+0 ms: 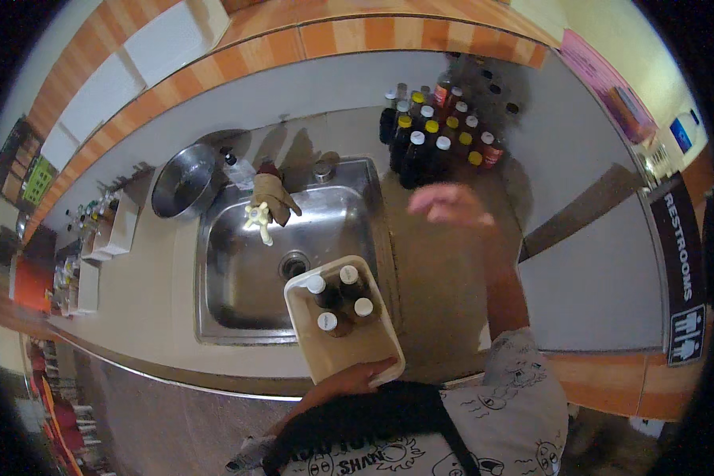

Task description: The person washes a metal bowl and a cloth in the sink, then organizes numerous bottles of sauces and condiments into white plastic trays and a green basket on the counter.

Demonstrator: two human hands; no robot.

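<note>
My left hand (363,376) grips the near rim of a cream plastic tray (333,357), which overlaps the near right part of the steel sink (244,309). Several small dark bottles with white caps, one of them a white-capped bottle (328,322), stand in the tray's far half. My right hand (449,205) is raised over the counter, blurred, with its fingers bent and no object visible in it. Just beyond that hand stands a cluster of dark bottles (416,154) with white and yellow caps, at the back right against the wall.
A cream tap handle (257,215) and a brown cloth (271,190) are at the sink's back edge. A pump bottle (238,169) and a steel bowl (184,184) stand to their left. White boxes (122,226) of small bottles line the far left counter (149,285).
</note>
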